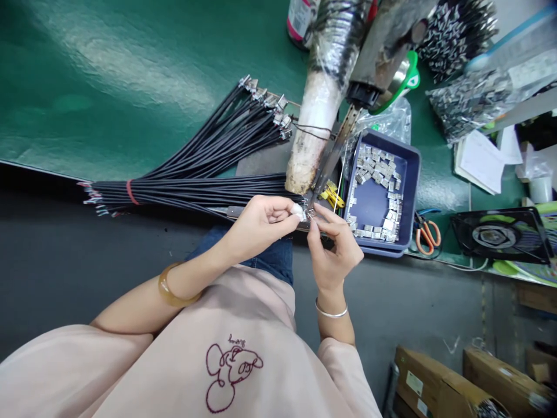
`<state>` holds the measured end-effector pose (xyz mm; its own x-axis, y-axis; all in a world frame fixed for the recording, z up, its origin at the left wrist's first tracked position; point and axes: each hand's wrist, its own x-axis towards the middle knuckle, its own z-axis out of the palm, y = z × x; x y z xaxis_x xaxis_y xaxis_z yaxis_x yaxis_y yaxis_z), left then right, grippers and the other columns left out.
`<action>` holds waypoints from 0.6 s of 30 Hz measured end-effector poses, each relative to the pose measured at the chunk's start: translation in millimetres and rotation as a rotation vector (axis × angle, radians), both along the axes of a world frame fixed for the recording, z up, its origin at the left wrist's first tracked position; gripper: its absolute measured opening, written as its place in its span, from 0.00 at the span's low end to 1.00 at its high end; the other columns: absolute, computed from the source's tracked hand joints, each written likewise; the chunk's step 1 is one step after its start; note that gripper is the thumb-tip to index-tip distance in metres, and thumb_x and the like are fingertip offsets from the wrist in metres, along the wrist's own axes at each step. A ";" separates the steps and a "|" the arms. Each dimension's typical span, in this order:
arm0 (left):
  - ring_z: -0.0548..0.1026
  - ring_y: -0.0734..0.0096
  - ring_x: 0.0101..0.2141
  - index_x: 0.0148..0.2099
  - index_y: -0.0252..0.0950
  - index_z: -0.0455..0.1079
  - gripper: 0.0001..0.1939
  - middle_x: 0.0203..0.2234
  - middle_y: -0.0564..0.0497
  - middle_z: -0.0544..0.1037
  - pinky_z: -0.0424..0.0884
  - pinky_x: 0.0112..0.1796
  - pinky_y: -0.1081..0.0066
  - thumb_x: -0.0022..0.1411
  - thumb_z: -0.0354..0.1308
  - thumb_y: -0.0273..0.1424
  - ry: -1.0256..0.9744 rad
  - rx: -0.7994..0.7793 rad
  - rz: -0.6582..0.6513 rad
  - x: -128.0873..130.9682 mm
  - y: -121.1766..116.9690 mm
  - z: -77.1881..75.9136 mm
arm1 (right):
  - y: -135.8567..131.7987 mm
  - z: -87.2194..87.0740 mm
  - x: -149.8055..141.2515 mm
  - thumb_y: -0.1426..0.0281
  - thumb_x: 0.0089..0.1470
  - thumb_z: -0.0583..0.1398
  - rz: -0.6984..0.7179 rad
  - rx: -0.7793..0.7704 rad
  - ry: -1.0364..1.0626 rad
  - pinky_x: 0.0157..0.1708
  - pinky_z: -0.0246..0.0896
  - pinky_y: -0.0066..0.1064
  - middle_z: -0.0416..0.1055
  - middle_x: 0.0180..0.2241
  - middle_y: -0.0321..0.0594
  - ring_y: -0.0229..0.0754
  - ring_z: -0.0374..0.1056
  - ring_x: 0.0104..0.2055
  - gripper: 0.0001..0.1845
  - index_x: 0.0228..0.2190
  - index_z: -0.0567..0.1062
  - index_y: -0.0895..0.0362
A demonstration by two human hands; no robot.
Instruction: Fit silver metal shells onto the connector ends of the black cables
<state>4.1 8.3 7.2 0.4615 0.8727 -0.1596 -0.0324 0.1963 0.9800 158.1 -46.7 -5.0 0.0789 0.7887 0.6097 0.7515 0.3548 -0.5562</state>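
Near the left of the counter's near edge, coloured wire ends protrude from a bundle of black cables, which is gathered by a red band. Above it, more black cables are fanned out, tipped with metal connectors. Just beyond the bundle's right end, the fingers of the left hand are pinched around a small white piece. Beside it, a tiny metal part is held between the thumb and fingertips of the right hand; its exact shape cannot be told. Both hands are at the counter's near edge.

Farther back, a bottle with a pink-and-white label is partly cut off by the view. Right of the hands, a blue plastic tray is set along the near edge. Silvery metal shells are heaped toward its far side, with more lined along its right and near sides around a bare middle. A crumpled clear bag is placed just behind it. Orange-handled scissors are laid right of the tray. Farther back, a clear bag is filled with metal pieces. On the floor at lower right, dark cables are contained in an open cardboard box.
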 end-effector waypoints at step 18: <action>0.50 0.83 0.19 0.23 0.33 0.63 0.11 0.16 0.60 0.52 0.47 0.22 0.77 0.58 0.56 0.27 0.026 -0.014 -0.017 4.5 2.8 7.3 | -3.1 5.9 3.0 0.75 0.56 0.61 0.030 -0.053 -0.014 0.37 0.78 0.32 0.80 0.46 0.41 0.41 0.80 0.39 0.06 0.34 0.70 0.52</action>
<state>8.6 11.0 14.6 0.4718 0.8624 -0.1835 -0.0036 0.2099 0.9777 161.1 -49.9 0.9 0.0464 0.8215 0.5683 0.7491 0.3478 -0.5639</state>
